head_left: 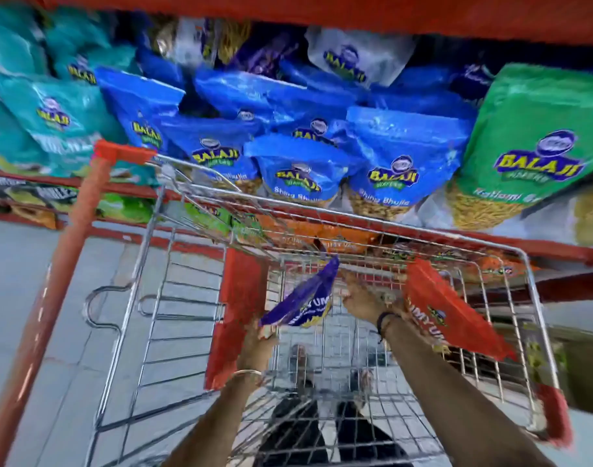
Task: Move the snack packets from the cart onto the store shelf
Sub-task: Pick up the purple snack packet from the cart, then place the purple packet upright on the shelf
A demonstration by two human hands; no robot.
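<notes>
Inside wire cart (531, 298), left hand (259, 340) gripping purple packet (305, 301), right hand (364, 298) clutching red packet (457, 315) (near rim)

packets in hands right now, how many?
2. A purple packet sits in the left hand over the cart basket; a red packet is by the right hand, its grip partly hidden. Others may be hidden.

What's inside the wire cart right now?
Inside the cart: a purple packet in the left hand and a red packet by the right hand. Whether the right hand grips it is hidden.
</notes>
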